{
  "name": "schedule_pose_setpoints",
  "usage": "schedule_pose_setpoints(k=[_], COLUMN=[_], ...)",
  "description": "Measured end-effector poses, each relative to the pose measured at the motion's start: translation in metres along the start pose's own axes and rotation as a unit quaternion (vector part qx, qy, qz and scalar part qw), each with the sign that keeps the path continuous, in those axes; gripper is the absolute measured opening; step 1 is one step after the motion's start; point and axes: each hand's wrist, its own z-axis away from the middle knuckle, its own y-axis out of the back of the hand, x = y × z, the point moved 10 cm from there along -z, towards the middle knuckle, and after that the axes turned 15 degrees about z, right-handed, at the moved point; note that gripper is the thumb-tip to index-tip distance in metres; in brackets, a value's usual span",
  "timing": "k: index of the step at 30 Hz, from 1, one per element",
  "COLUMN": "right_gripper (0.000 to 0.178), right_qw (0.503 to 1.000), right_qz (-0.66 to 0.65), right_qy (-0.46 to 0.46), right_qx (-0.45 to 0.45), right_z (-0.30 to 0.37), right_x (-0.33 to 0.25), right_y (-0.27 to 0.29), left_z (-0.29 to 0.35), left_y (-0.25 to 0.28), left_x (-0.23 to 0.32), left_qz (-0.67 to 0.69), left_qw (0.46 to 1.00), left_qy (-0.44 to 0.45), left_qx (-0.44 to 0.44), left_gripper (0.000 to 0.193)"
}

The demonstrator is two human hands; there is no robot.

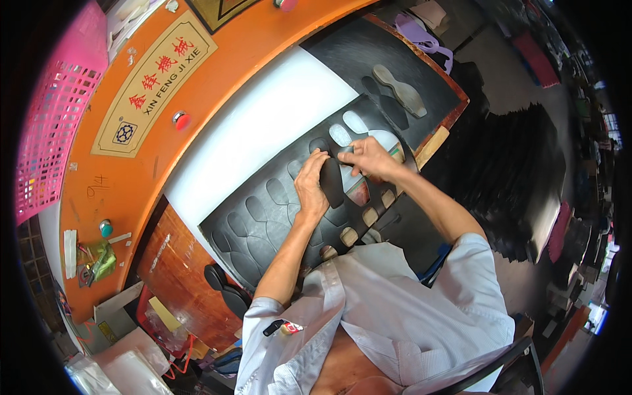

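Both my hands work over a black rubbery sheet [263, 227] cut with rows of shoe-sole outlines. My left hand [311, 184] is wrapped along the edge of a loose black shoe sole [333, 183], its fingers close together and its thumb hidden. Just to the right, my right hand [370, 160] is closed in a pinch on the end of another dark sole piece [345, 153], partly covered by the fingers. Beyond it, sole-shaped holes [355, 121] in the sheet let the white board show through.
A white board [276, 99] lies under the sheet, before an orange machine front [164, 39] with a red button [181, 120]. A grey sole-shaped piece [400, 91] rests on the black surface at far right. Black sheets [507, 178] are piled at right; black soles [227, 289] lie at left.
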Motion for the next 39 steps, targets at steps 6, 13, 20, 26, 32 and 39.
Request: schedule_pose_setpoints(k=[6, 13, 20, 26, 32, 39], right_gripper=[0.053, 0.024, 0.045, 0.039, 0.027, 0.028], right_qw=[0.982, 0.976, 0.988, 0.935, 0.940, 0.976], right_qz=[-0.102, -0.099, -0.130, -0.270, -0.266, -0.206], right_qy=[-0.009, -0.080, -0.049, 0.021, 0.054, 0.012], right_qx=[-0.161, -0.179, -0.063, -0.230, -0.207, -0.064], right_z=[-0.030, -0.049, -0.050, -0.044, -0.037, -0.046], right_x=[-0.020, -0.028, -0.015, -0.019, -0.021, -0.010], right_y=[-0.004, -0.012, -0.024, -0.037, -0.036, -0.018], left_z=[0.006, 0.009, 0.019, 0.021, 0.005, 0.008], left_y=[-0.007, -0.013, -0.002, 0.032, 0.004, -0.003], left_x=[0.012, 0.019, 0.011, -0.019, -0.044, -0.026], left_qz=[-0.037, -0.051, 0.002, 0.236, 0.251, 0.252], left_qw=[0.999, 0.996, 0.999, 0.961, 0.922, 0.929], left_qy=[-0.009, -0.039, 0.003, 0.122, 0.290, 0.246], left_qx=[-0.037, -0.057, -0.039, 0.071, 0.048, 0.118], left_gripper=[0.052, 0.063, 0.058, 0.043, 0.043, 0.028])
